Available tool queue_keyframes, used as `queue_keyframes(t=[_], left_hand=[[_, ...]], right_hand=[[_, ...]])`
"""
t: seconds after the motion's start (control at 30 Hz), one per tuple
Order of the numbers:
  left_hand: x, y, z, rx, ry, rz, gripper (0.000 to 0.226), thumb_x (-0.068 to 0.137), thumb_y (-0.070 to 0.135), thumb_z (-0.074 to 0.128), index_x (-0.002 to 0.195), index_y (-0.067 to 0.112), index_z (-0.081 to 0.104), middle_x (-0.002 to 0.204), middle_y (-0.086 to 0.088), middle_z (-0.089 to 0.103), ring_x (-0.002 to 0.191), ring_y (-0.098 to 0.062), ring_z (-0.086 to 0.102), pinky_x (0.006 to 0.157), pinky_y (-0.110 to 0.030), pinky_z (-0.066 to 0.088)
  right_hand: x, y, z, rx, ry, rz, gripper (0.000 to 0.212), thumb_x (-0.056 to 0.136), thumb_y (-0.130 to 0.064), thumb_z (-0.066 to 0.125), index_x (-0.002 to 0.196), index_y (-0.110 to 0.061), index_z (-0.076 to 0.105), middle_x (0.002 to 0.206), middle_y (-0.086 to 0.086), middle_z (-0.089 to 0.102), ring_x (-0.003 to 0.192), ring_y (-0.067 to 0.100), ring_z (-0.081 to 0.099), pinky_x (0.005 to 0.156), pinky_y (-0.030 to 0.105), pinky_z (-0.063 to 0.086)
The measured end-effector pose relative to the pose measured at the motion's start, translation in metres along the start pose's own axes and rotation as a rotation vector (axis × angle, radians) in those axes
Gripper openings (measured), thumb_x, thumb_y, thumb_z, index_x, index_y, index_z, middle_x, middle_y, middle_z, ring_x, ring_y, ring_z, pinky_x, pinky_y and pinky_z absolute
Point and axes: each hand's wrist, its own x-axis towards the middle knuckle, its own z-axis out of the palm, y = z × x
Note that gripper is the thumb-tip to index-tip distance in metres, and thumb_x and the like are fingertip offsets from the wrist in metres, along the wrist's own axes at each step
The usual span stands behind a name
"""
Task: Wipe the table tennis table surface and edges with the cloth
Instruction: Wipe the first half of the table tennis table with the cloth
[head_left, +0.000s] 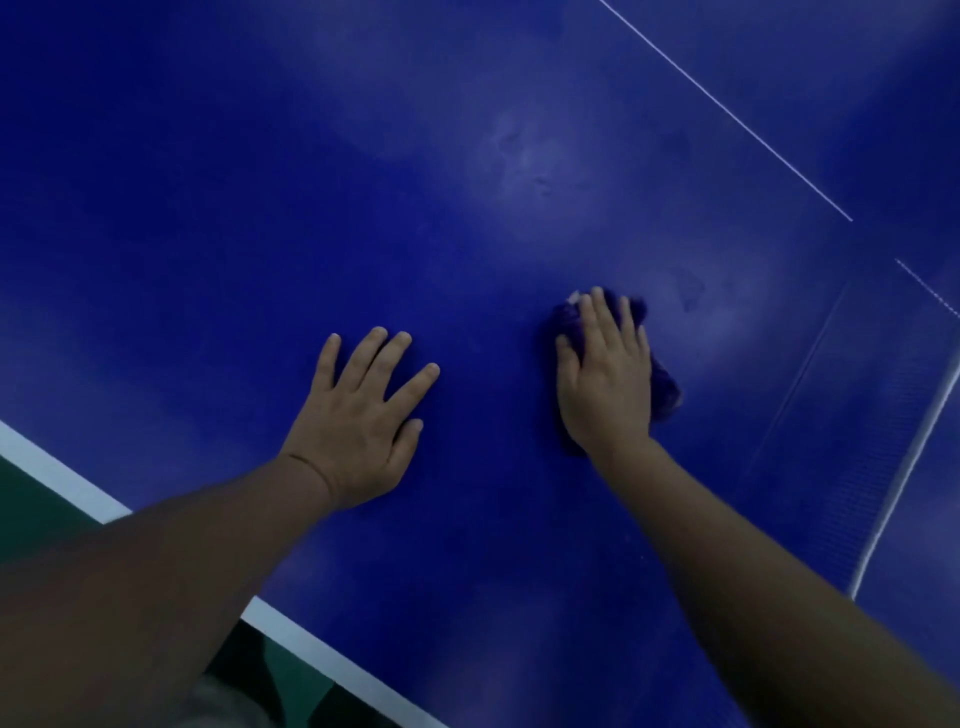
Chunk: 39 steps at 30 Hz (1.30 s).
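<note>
— Where's the cloth (660, 384) sitting relative to the fingers?

— Directly under the right hand (605, 374). The palm and straight fingers lie flat on top of it, held close together, pressing it onto the table (260, 182). Bits of cloth stick out past the fingertips and along the hand's outer side.

— Which way does it run?

— Its long side seems to follow the hand, pointing away from the near white edge (311, 644) toward the middle of the surface, with the net (883, 415) off to the right.

— And the other hand?

— The left hand (358, 415) rests bare on the surface just beside it, fingers spread, holding nothing. The right is plainly the wiping hand.

— How does the cloth look?

— Dark purple, fuzzy, bunched into a wad rather than laid flat
</note>
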Motion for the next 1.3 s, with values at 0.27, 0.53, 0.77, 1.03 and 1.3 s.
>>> queue_keyframes(t=[0.27, 0.53, 0.77, 1.03, 1.3], left_hand=[[0.069, 0.013, -0.010, 0.068, 0.002, 0.073, 0.066, 0.099, 0.051, 0.012, 0.160, 0.028, 0.015, 0.169, -0.010, 0.000, 0.156, -0.027, -0.004, 0.122, -0.058, -0.001], [0.136, 0.028, -0.028, 0.087, 0.029, 0.103, 0.066, 0.100, 0.051, 0.019, 0.160, 0.027, 0.015, 0.169, -0.010, 0.000, 0.155, -0.027, -0.005, 0.123, -0.058, -0.002], [0.197, 0.044, -0.036, 0.059, 0.084, 0.124, 0.068, 0.097, 0.053, 0.020, 0.159, 0.026, 0.020, 0.169, -0.010, 0.006, 0.155, -0.028, 0.000, 0.123, -0.058, 0.000], [0.219, 0.051, -0.029, -0.004, 0.084, 0.003, 0.068, 0.098, 0.054, 0.018, 0.160, 0.027, 0.012, 0.169, -0.010, 0.001, 0.155, -0.027, -0.007, 0.123, -0.057, -0.004], [0.223, 0.049, -0.029, 0.022, 0.083, 0.006, 0.069, 0.097, 0.053, 0.013, 0.160, 0.026, 0.010, 0.169, -0.009, -0.002, 0.155, -0.025, -0.011, 0.122, -0.058, -0.006]], right_hand=[[-0.009, -0.019, 0.005, -0.044, -0.081, -0.304, 0.061, 0.102, -0.047, 0.028, 0.156, -0.019, 0.030, 0.164, -0.002, 0.027, 0.154, 0.020, 0.011, 0.125, 0.043, 0.008], [0.013, 0.018, -0.005, 0.006, 0.074, 0.087, 0.060, 0.102, -0.042, 0.032, 0.155, -0.014, 0.034, 0.163, 0.001, 0.029, 0.154, 0.024, 0.013, 0.124, 0.047, 0.011], [0.061, 0.025, -0.014, -0.025, 0.006, -0.152, 0.060, 0.102, -0.045, 0.032, 0.155, -0.019, 0.035, 0.163, -0.001, 0.030, 0.153, 0.021, 0.016, 0.124, 0.045, 0.011], [0.039, 0.033, -0.015, -0.027, 0.032, -0.055, 0.061, 0.101, -0.043, 0.029, 0.155, -0.016, 0.034, 0.163, 0.001, 0.030, 0.154, 0.023, 0.015, 0.125, 0.046, 0.010], [0.140, 0.057, -0.036, -0.009, 0.021, -0.062, 0.058, 0.102, -0.041, 0.037, 0.155, -0.017, 0.036, 0.163, 0.000, 0.030, 0.153, 0.022, 0.016, 0.124, 0.046, 0.012]])
